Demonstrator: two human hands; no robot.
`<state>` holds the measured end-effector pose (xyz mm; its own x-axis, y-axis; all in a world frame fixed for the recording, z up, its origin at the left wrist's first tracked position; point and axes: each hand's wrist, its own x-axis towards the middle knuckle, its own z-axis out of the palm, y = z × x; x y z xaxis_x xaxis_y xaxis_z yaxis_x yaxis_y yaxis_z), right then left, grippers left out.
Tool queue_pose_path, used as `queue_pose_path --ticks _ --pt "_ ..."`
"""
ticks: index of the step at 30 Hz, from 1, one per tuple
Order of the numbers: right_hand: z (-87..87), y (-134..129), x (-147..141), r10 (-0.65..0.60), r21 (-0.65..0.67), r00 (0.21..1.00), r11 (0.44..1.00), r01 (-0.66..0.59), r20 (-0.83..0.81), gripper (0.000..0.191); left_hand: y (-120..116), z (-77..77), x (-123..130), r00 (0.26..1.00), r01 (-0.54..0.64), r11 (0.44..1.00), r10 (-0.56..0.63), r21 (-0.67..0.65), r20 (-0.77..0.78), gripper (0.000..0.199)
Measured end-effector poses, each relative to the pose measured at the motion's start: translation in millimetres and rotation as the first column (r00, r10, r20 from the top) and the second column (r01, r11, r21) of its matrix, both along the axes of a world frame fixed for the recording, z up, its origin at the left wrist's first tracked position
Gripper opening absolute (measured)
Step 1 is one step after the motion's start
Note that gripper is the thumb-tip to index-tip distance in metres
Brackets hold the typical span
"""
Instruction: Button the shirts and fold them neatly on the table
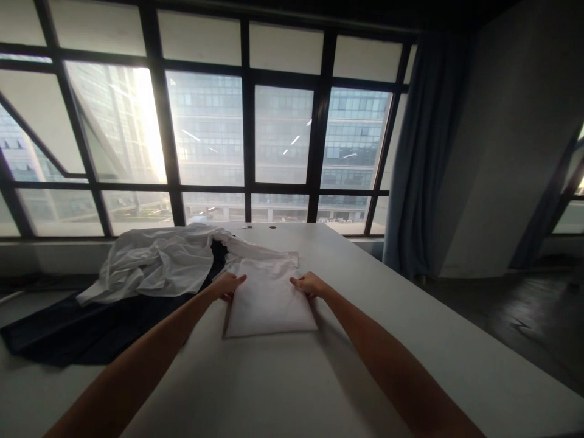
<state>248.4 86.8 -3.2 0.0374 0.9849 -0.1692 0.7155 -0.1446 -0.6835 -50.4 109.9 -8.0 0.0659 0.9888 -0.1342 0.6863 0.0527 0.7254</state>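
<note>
The white packet (271,304) looks already folded into a neat rectangle, lying on the tabletop (392,298) between the left hand (229,285) and right hand (311,285), each pinching one side edge. Beside it, the rumpled white cloth (159,258) and dark cloth (50,334) remain unfolded; whether clear wrapping encloses the packet, I cannot tell.

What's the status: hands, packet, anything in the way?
Left hand, right hand: gripping packet by its sides. Packet roughly flat. White cloth heaped over dark cloth at left, trailing toward packet's far edge.
</note>
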Motion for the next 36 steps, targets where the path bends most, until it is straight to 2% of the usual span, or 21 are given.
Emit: queue_pose_path --ticks 3,6,9,12,15,17,20,23,26,29,32,34,36 --pt "-1.4 10.8 -3.3 -0.023 0.096 0.998 0.995 0.017 0.064 0.048 18.2 0.2 10.7 0.982 -0.099 0.994 0.103 0.035 -0.157 0.046" --pt "0.6 12.5 -9.7 -0.031 0.197 0.961 0.98 -0.025 0.276 0.05 25.7 0.5 18.3 0.948 -0.086 0.986 0.126 0.145 -0.291 0.041" --pt "3.1 -0.8 -21.4 -0.048 0.25 0.88 0.965 -0.082 0.473 0.058 15.1 0.9 26.5 0.915 -0.024 0.95 0.146 0.31 -0.376 0.04" --pt "0.5 -25.2 -34.6 0.028 0.34 0.848 0.909 -0.242 0.53 0.061 -14.2 -3.3 40.7 0.859 0.149 0.862 0.129 0.484 -0.495 0.046" --pt "-10.5 -49.8 -43.3 0.209 0.309 0.806 0.848 -0.431 0.554 0.062 -52.5 -18.5 54.7 0.812 0.374 0.83 -0.078 0.414 -0.579 0.055" --pt "-20.4 -61.7 -45.4 0.311 0.241 0.763 0.823 -0.515 0.567 0.062 -74.9 -31.9 59.8 0.774 0.49 0.784 -0.191 0.381 -0.603 0.057" --pt "-33.2 -71.2 -45.9 0.379 0.167 0.73 0.815 -0.554 0.569 0.063 -94.6 -46.9 61.2 0.757 0.542 0.757 -0.251 0.365 -0.603 0.06" --pt "-37.6 -76.7 -47.0 0.363 0.148 0.733 0.835 -0.53 0.575 0.062 -99.1 -50.9 59.4 0.76 0.53 0.779 -0.264 0.333 -0.593 0.063" --pt "-30.7 -85.2 -47.5 0.338 0.163 0.738 0.842 -0.515 0.584 0.061 -99.5 -48.2 54.4 0.748 0.555 0.77 -0.297 0.315 -0.594 0.063" --pt "-17.1 -92.9 -42.2 0.296 0.225 0.758 0.836 -0.5 0.582 0.055 -100.1 -44.3 44.5 0.712 0.631 0.718 -0.385 0.293 -0.587 0.064" --pt "-6.4 -91.2 -30.3 0.171 0.331 0.829 0.859 -0.391 0.533 0.049 -101.5 -39.3 35.0 0.648 0.722 0.641 -0.495 0.26 -0.579 0.064" --pt "-4.8 -84.6 -21.8 0.136 0.426 0.853 0.82 -0.382 0.504 0.042 -104.4 -34.8 32.5 0.618 0.753 0.613 -0.535 0.239 -0.575 0.064" --pt "-7.9 -76.1 -15.6 0.173 0.492 0.847 0.748 -0.446 0.503 0.039 -109.2 -30.8 33.7 0.603 0.767 0.599 -0.555 0.228 -0.572 0.063"
